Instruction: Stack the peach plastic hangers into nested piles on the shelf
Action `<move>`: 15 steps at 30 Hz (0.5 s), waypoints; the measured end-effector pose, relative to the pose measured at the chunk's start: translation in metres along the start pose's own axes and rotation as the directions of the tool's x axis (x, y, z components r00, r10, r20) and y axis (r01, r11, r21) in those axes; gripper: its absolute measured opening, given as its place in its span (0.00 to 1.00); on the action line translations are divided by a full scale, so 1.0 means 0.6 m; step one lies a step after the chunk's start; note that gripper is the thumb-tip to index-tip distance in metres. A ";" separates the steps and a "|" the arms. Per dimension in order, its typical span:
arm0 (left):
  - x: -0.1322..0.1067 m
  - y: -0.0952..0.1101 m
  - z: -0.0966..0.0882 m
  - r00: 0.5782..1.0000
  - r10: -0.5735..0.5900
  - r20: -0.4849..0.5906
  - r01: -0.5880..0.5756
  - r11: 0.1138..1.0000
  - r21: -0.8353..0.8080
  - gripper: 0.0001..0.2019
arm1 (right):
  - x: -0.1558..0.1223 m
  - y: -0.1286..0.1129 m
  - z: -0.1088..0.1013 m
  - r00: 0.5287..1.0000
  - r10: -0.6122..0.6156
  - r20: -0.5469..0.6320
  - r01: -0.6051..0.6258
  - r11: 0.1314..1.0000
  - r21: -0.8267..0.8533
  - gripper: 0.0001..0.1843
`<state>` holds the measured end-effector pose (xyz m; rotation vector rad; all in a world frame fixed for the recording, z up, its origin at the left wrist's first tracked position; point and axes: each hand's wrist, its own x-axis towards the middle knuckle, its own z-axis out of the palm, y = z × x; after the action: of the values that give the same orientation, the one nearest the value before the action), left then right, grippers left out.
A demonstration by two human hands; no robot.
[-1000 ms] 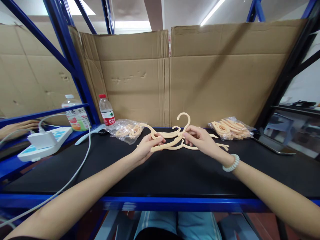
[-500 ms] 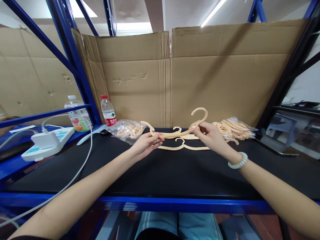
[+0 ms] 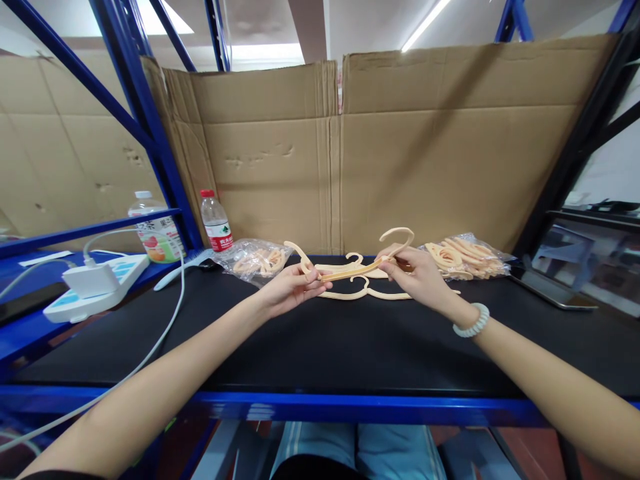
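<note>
Above the black tabletop [image 3: 340,347] I hold a cream plastic hanger [image 3: 350,272] between both hands. My left hand [image 3: 295,288] pinches it near its left end, where a curved tip [image 3: 299,253] sticks up past my fingers. My right hand [image 3: 415,272] is closed on the part below its large hook [image 3: 400,235]. Two more cream hangers lie on the table behind and below the held one; the nearer hanger [image 3: 345,295] shows its small hook, and the farther one [image 3: 355,257] is partly covered. My right fingers hide some of the held piece.
Clear bags of cream hanger parts lie at left [image 3: 260,260] and right [image 3: 467,257]. A water bottle [image 3: 217,223], a drink bottle [image 3: 157,230] and a white power strip [image 3: 97,287] with a cable stand left. Cardboard [image 3: 425,153] walls the back.
The held hanger has turned, its large hook now lower and flatter. My right hand has dipped slightly; my left hand stays nearly in place.
</note>
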<state>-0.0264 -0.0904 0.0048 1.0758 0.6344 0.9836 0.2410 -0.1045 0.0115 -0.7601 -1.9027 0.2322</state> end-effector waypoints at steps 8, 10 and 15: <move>0.000 -0.002 0.001 1.000 -0.008 0.027 0.006 0.998 0.068 0.08 | -0.001 -0.008 0.003 0.998 -0.062 -0.004 0.062 0.998 -0.030 0.09; 0.001 -0.004 0.000 0.999 0.007 0.031 -0.010 0.995 0.097 0.09 | -0.003 -0.007 0.005 0.998 -0.068 -0.001 0.068 0.997 -0.041 0.09; 0.002 -0.011 0.004 0.991 0.128 0.041 -0.133 0.980 0.151 0.15 | -0.009 -0.009 0.012 0.995 -0.097 -0.015 0.096 0.995 -0.021 0.08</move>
<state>-0.0216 -0.0910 -0.0006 1.2791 0.6278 1.0416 0.2341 -0.1108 0.0065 -0.6796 -1.9236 0.1463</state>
